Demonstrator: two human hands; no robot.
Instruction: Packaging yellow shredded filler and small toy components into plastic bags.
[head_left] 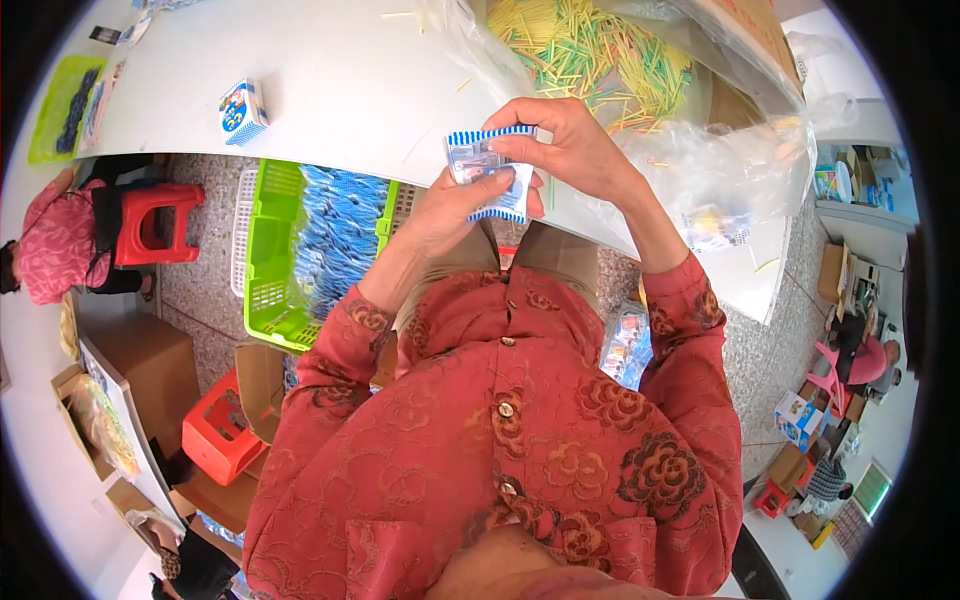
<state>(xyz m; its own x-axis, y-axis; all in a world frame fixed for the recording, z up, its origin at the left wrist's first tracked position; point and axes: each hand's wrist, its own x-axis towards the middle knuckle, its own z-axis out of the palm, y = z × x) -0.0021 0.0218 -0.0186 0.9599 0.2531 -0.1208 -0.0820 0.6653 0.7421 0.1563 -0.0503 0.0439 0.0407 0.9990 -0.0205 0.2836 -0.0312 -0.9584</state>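
Over the near edge of the white table (330, 60), my two hands hold a small flat packet (470, 156) with blue-and-white striped ends and printed pictures. My left hand (450, 208) grips it from the lower left, its thumb lying across the front. My right hand (572, 148) is closed on the upper right edge, thumb and forefinger pinching near the striped top. Part of the packet is hidden behind my fingers. Farther left on the table rests a small stack of similar blue-and-white packets (243, 110).
A heap of thin yellow, green and pink sticks (590, 55) fills a plastic-lined carton at the far right. Clear plastic (720, 165) spreads beside it. Below the table, a green basket (275, 210) holds many blue-and-white packets. Red stools (160, 225) and other people are around.
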